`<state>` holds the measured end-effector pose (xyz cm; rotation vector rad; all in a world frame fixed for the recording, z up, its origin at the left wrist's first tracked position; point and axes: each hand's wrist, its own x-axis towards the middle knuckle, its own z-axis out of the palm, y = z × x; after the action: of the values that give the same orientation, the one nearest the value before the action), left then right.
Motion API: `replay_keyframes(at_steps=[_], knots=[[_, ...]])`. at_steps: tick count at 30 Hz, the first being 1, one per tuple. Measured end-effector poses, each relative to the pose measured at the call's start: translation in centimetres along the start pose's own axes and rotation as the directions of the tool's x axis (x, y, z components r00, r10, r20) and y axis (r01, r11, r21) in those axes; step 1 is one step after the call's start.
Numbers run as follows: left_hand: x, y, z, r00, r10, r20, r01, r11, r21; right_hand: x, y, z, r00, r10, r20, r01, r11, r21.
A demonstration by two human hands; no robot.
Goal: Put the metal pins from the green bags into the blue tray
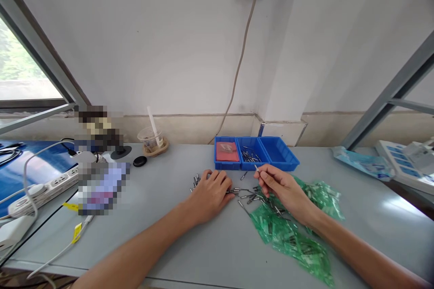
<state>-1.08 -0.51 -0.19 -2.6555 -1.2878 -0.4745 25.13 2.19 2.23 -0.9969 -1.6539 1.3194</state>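
Observation:
Small metal pins [252, 196] lie scattered on the grey table between my two hands. My left hand [212, 192] rests low on the tabletop with its fingers curled down over some of them; pin ends show at both sides, while its palm side is hidden. Thumb and forefinger of my right hand [276, 185] pinch one slim metal pin [257, 168], held up in front of the blue three-part tray [228, 165]. The tray's middle section holds several loose pins [250, 156], and a red packet [227, 151] fills the left one. Beneath my right forearm is a green plastic bag [291, 239] with pins inside.
A lidded plastic cup [151, 137] with a straw stands on a round coaster by the wall. Near it lies a black disc [139, 161]. Power strips [44, 189] and cables occupy the left side. A blue-white packet [359, 162] lies at the right, beside a white device [407, 162].

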Motion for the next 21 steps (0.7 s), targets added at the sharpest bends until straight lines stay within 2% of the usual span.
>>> replay_keyframes(at_steps=[4,7,12,15,18,21], knots=[[0.0,0.0,0.0,1.000,-0.001,0.003,0.001,1.000,-0.005,-0.1,-0.4,0.2,0.998,0.053,0.014,-0.055,0.991,0.121],[0.0,0.0,-0.1,1.000,-0.001,0.005,0.001,1.000,-0.012,-0.1,-0.5,0.2,0.998,0.060,-0.019,-0.057,0.989,0.136],[-0.1,0.0,-0.2,1.000,0.000,0.011,0.000,1.000,-0.011,0.2,-0.4,-0.1,0.991,0.011,-0.133,-0.014,1.000,-0.025],[-0.1,0.0,-0.2,1.000,-0.002,0.010,0.002,1.000,-0.011,0.4,-0.1,-0.3,0.977,-0.063,-0.204,0.029,0.986,-0.167],[0.0,0.0,-0.2,1.000,-0.003,0.015,0.003,0.999,-0.033,0.4,0.3,-0.4,0.967,-0.127,-0.222,0.066,0.963,-0.260],[0.0,0.1,-0.3,1.000,-0.004,0.029,0.006,0.999,-0.051,0.5,0.5,-0.4,0.969,-0.131,-0.208,0.072,0.960,-0.270]])
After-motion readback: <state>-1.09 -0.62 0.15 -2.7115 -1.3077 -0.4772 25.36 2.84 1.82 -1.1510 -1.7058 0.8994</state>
